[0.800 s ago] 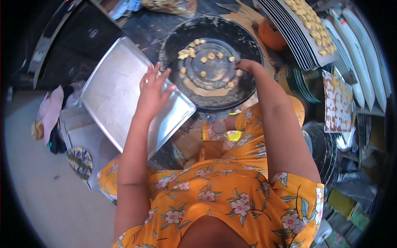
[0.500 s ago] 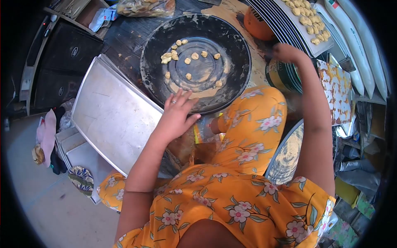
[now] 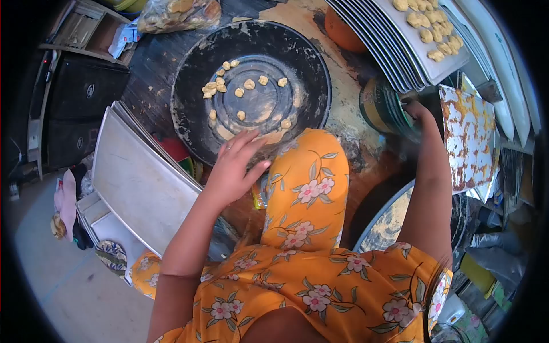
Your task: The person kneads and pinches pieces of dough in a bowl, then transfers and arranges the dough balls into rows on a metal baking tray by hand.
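Observation:
A wide black basin point(image 3: 309, 63) stands in front of me, with several small yellowish dough lumps point(image 3: 249, 84) scattered over its floury bottom. My left hand point(image 3: 234, 167) is at the basin's near edge, fingers stretched and apart, holding nothing; a ring shows on one finger. On the right, my right hand point(image 3: 419, 111) reaches to the mouth of a dark green tin point(image 3: 377, 107) lying at a tilt or standing beside the trays. Its fingers are partly hidden there, so what they hold does not show.
Stacked baking trays point(image 3: 394, 48) at the upper right carry more dough lumps point(image 3: 437, 28) on top. Large silver trays point(image 3: 148, 177) lean at the left. A bag of bread-like pieces point(image 3: 178, 14), an orange pot point(image 3: 343, 30) and a rust-stained metal box point(image 3: 468, 137) stand around.
My right hand has moved down from beside the tray stack to the green tin's mouth. My left hand stays near the basin's edge. The view has shifted right, and my knee stands more upright.

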The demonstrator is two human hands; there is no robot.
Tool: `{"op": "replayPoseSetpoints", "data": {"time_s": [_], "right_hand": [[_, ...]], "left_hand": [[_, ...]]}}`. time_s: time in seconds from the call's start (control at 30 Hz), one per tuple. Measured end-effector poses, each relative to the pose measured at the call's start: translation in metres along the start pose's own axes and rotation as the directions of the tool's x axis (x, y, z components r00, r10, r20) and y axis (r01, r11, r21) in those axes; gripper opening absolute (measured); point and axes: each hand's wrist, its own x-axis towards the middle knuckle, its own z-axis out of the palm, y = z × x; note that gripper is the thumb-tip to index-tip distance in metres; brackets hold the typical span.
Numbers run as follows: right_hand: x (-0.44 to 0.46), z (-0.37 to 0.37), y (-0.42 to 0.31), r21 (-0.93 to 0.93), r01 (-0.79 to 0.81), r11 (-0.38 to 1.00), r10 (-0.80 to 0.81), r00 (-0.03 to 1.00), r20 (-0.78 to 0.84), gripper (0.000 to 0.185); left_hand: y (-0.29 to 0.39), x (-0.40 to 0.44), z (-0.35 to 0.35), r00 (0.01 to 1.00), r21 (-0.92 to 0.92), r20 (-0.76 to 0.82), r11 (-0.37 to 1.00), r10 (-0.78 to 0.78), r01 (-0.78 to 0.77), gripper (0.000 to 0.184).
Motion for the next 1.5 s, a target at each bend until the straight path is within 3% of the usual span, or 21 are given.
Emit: {"op": "replayPoseSetpoints", "data": {"time_s": [0.07, 0.17, 0.3, 0.37, 0.43, 0.5, 0.93, 1.23, 1.5], "right_hand": [[0.024, -0.003, -0.006, -0.088, 0.032, 0.996, -0.031, 1.000, 0.004, 0.031], [0.056, -0.014, -0.013, -0.088, -0.008, 0.996, 0.010, 1.000, 0.022, 0.031], [0.083, -0.013, -0.025, -0.090, -0.044, 0.995, 0.047, 0.998, 0.034, 0.031], [0.087, -0.007, -0.026, -0.080, -0.073, 0.994, 0.077, 0.996, 0.041, 0.031], [0.088, 0.003, -0.022, -0.059, -0.109, 0.992, 0.113, 0.992, 0.057, 0.031], [0.087, 0.010, -0.016, -0.035, -0.141, 0.989, 0.143, 0.987, 0.068, 0.031], [0.074, 0.029, 0.025, 0.312, -0.342, 0.886, 0.315, 0.939, 0.135, 0.031], [0.049, 0.022, 0.047, 0.729, -0.426, 0.536, 0.422, 0.883, 0.205, 0.032], [0.029, 0.004, 0.049, 0.958, -0.283, 0.047, 0.423, 0.875, 0.237, 0.032]], "left_hand": [[0.031, 0.034, -0.001, 0.993, -0.017, -0.066, 0.995, 0.102, -0.103, 0.044], [0.088, 0.087, 0.020, 0.893, -0.092, -0.199, 0.899, 0.405, -0.428, 0.036], [0.143, 0.110, 0.063, 0.805, -0.150, -0.185, 0.793, 0.564, -0.590, 0.034], [0.133, 0.113, 0.086, 0.799, -0.079, -0.122, 0.797, 0.588, -0.599, 0.034], [0.122, 0.112, 0.094, 0.872, 0.044, 0.156, 0.879, 0.464, -0.475, 0.028], [0.123, 0.116, 0.096, 0.849, -0.101, 0.223, 0.878, 0.479, -0.468, 0.023], [0.120, 0.135, 0.098, 0.887, -0.188, 0.092, 0.883, 0.452, -0.430, 0.015], [0.124, 0.139, 0.103, 0.913, -0.133, 0.057, 0.910, 0.403, -0.394, 0.017], [0.138, 0.127, 0.092, 0.919, -0.154, 0.056, 0.912, 0.391, -0.379, 0.019]]}}
